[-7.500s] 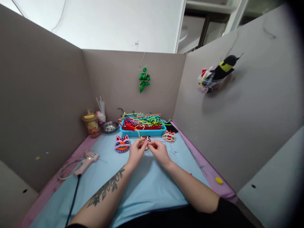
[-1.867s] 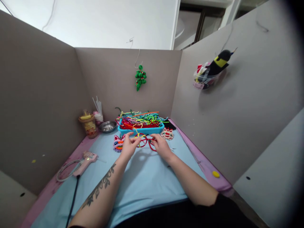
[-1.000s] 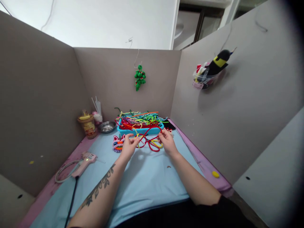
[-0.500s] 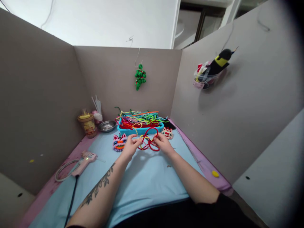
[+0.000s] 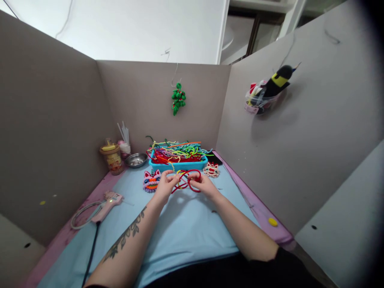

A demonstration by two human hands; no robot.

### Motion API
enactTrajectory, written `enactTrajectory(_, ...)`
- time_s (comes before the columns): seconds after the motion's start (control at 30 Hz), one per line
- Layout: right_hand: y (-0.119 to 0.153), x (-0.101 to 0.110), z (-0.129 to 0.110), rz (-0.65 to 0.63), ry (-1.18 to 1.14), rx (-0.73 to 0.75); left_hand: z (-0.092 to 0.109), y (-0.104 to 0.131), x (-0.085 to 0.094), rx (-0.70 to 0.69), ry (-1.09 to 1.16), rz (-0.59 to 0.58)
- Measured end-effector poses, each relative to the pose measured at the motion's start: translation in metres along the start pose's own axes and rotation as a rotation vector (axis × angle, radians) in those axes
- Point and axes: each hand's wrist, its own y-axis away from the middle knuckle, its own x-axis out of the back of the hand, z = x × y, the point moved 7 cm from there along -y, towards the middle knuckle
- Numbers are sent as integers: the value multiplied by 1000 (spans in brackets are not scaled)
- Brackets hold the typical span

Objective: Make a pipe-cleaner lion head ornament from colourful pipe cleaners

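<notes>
- One wide pale-blue cloth point(image 5: 186, 228) spreads beneath the grip and toward the wearer.
- Just beyond the grip, a bright-blue rectangular tray point(image 5: 180, 165) is heaped with multicoloured fuzzy stems.
- Well left of the grip lies a pale-pink glue gun point(image 5: 108, 206) (a small light glows on it).
- The left hand point(image 5: 166, 185) and right hand point(image 5: 205, 185) both pinch narrowly, thumb to fingers.
- Between them, held at either side, are looped red fuzzy stems point(image 5: 189, 183) with some yellow.
- Just left of the grip: a pink-and-purple eared fuzzy face point(image 5: 151, 181).
- Beyond the right hand: a cream-and-red fuzzy face point(image 5: 211, 170).
</notes>
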Motion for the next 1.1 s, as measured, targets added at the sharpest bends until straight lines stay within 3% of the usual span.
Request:
enactTrajectory(0.27, -1, 8, -3, 105, -45, 61, -2, -5, 9, -24, 5, 66)
enactTrajectory(0.5, 0, 24, -4, 282, -36, 108, 3, 0, 4, -14, 5, 50)
enactTrajectory(0.7, 2, 14, -5, 226, -51, 91, 3, 4, -6, -13, -11, -15)
enactTrajectory(0.87, 8, 7, -23, 227, 244, 195, 0, 2, -4, -5, -2, -17)
enactTrajectory(1.0, 6, 11, -18, 257, 321, 182, -1, -1, 4, -18, 6, 70)
enactTrajectory(1.1, 8, 18, -13, 347, 318, 172, -2, -4, 13, -23, 19, 167)
